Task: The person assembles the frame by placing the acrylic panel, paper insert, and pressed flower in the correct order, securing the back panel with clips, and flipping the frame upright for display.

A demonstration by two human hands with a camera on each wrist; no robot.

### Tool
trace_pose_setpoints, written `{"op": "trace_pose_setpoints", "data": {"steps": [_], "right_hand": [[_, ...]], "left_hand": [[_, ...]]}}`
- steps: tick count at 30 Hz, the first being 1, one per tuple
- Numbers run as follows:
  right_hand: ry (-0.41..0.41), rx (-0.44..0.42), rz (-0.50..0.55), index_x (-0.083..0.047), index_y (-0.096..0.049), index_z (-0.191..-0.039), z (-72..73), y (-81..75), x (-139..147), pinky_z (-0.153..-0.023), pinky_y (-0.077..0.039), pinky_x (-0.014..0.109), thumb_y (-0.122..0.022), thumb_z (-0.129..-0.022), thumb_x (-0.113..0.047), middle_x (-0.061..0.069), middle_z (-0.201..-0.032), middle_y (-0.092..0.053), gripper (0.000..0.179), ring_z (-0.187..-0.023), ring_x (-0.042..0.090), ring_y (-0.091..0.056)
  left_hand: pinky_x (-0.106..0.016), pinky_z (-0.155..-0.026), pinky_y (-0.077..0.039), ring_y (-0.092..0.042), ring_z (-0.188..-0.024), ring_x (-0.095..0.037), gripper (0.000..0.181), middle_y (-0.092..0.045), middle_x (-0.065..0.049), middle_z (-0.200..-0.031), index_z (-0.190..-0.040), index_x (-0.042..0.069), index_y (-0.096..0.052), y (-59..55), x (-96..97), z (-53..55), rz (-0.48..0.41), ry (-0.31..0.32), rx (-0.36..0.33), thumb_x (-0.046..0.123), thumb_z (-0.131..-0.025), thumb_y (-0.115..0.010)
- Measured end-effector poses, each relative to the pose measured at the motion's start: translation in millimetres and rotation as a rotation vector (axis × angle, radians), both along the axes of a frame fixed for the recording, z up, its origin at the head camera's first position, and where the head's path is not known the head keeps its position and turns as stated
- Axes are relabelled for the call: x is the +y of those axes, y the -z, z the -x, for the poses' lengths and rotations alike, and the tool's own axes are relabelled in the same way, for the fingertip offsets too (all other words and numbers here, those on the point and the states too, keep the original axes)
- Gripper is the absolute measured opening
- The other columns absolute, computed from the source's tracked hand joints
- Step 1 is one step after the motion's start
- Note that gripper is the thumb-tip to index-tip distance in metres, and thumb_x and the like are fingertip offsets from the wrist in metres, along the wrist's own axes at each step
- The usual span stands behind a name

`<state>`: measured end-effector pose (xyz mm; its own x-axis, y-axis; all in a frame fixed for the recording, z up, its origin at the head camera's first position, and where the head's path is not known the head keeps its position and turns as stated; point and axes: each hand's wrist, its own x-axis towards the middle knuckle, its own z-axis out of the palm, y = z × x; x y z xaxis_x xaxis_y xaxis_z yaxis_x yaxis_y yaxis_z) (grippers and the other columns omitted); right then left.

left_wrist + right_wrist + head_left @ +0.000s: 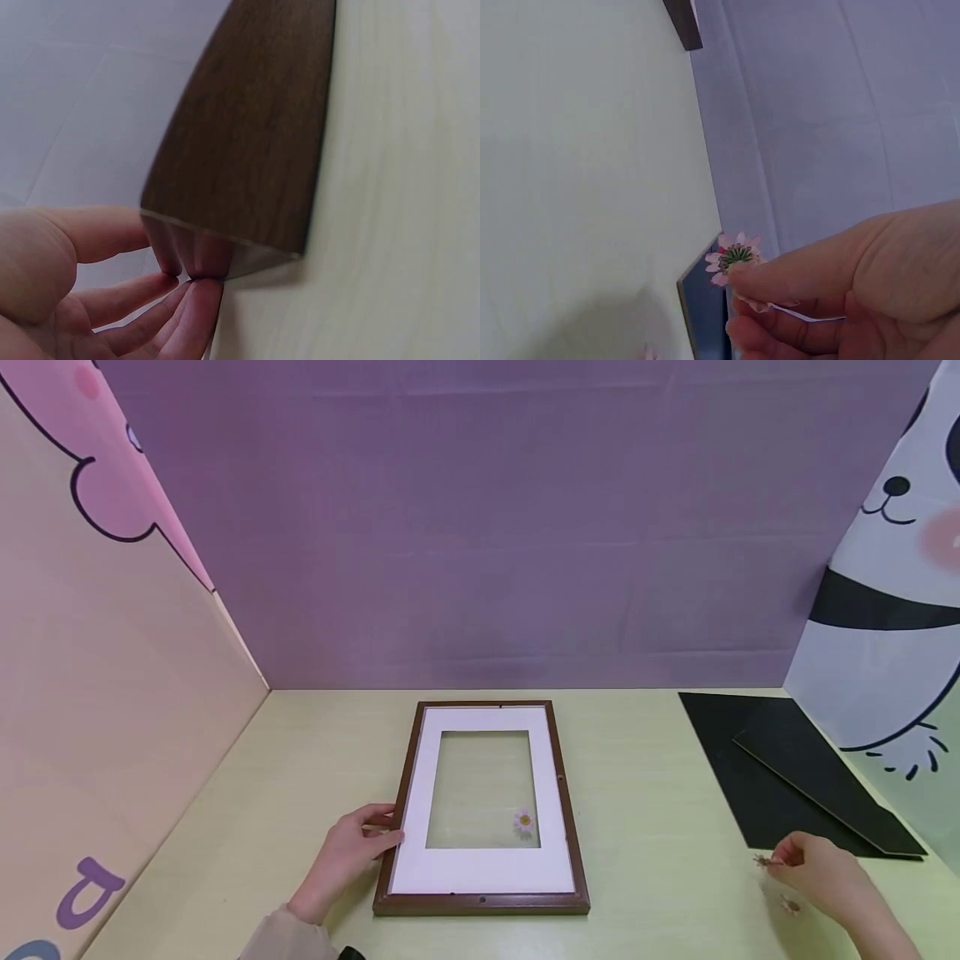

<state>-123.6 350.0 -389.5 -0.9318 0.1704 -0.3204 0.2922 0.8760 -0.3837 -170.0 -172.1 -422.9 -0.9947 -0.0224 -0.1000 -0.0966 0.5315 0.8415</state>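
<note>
A brown wooden picture frame (482,906) with a white mat (483,870) lies on the table. Inside its window, near the lower right corner, is a small pale pink flower (524,821) with a yellow centre. My left hand (347,858) holds the frame's left side, thumb on the upper edge and fingers against the side; the left wrist view shows the frame's brown side (240,127) close up. At the right, my right hand (828,877) pinches a small pink dried flower (737,253) between thumb and fingers, its green underside showing. Another small flower (791,906) lies beneath that hand.
Black boards (727,768) overlap on the table's right side, just beyond my right hand. A purple backdrop (525,527) closes off the back. Printed side panels stand left (150,693) and right (862,685). The pale wooden table (637,827) runs between frame and boards.
</note>
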Motion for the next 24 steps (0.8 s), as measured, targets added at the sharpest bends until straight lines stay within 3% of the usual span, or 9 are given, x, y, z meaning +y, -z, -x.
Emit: {"op": "trace_pose_setpoints", "data": {"steps": [11, 24], "right_hand": [[-0.054, 0.213, 0.046, -0.004, -0.059, -0.086, 11.0, -18.2, -41.3, -0.054, -0.035, 0.028, -0.067, -0.081, -0.024, -0.001, -0.073, -0.06, 0.022, -0.064, 0.015, -0.049], [-0.099, 0.282, 0.079, -0.008, -0.062, -0.082, 23.9, -19.9, -75.8, -0.055, -0.036, 0.028, -0.067, -0.079, -0.024, -0.002, -0.073, -0.061, 0.017, -0.065, 0.014, -0.049]], "left_hand": [[-0.03, -0.068, -0.051, -0.06, -0.089, -0.022, 0.047, -0.062, -0.012, -0.104, -0.118, -0.002, -0.055, -0.3, 0.3, 0.3, -0.004, 0.002, -0.004, 0.016, -0.078, -0.07], [-0.029, -0.066, -0.051, -0.059, -0.087, -0.02, 0.045, -0.062, -0.012, -0.103, -0.118, -0.001, -0.056, -0.2, 0.4, -0.2, 0.003, -0.003, 0.001, 0.015, -0.078, -0.07]]}}
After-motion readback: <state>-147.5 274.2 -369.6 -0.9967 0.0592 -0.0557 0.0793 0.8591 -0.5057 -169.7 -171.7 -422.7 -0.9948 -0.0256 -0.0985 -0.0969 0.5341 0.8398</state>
